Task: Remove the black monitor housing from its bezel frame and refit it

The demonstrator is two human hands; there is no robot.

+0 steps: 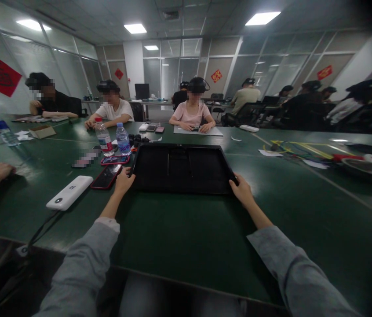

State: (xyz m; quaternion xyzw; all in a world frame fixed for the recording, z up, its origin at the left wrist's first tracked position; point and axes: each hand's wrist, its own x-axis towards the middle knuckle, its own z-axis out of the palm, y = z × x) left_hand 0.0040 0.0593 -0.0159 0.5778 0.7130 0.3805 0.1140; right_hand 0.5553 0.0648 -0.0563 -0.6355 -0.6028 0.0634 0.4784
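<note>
Glossy green table [179, 237] with a white power bank [69, 193], red-edged phones [106, 177], plastic bottles [104, 140], a cardboard box [42, 131].

Count: wearer's hands [242, 190], two; black tray [179, 180] between them, one; bottles [103, 140] on counter [186, 237], three; red-edged phones [107, 177] near left hand [125, 181], two; white power bank [69, 193] beside phones, one.

The tray [206, 171] is between my left hand [125, 179] and right hand [241, 190]. Left of it lie phones [107, 177], bottles [124, 141] behind them.
</note>
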